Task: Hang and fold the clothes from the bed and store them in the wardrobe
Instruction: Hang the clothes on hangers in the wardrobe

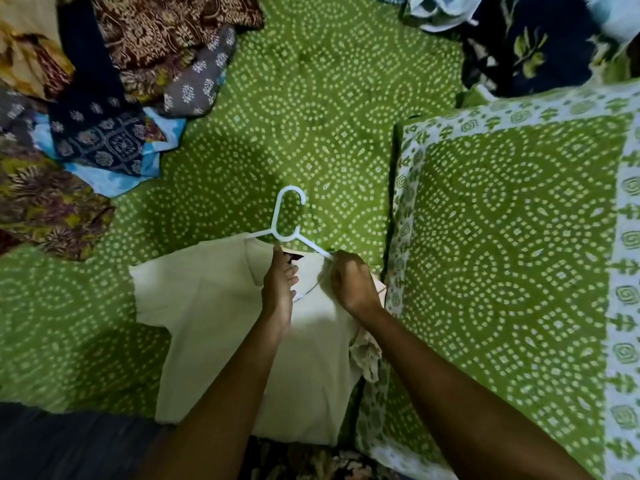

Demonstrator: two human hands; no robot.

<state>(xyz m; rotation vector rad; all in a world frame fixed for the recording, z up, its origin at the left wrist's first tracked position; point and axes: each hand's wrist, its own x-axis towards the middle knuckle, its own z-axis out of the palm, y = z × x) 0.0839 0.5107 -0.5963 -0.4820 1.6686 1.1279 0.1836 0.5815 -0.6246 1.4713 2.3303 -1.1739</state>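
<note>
A cream T-shirt (207,320) lies flat on the green dotted bedsheet (311,109), collar pointing away from me. A white plastic hanger (284,216) sits at its neck; its left arm is under the fabric, its hook and right arm show. My left hand (278,289) rests at the collar opening, its fingers curled into the neckline. My right hand (351,280) pinches the shirt's right shoulder fabric at the end of the hanger's right arm.
A heap of patterned clothes (90,109) in brown, navy and light blue fills the upper left of the bed. A green and white bordered pillow (512,254) lies to the right. Dark floral fabric (530,46) sits at the upper right.
</note>
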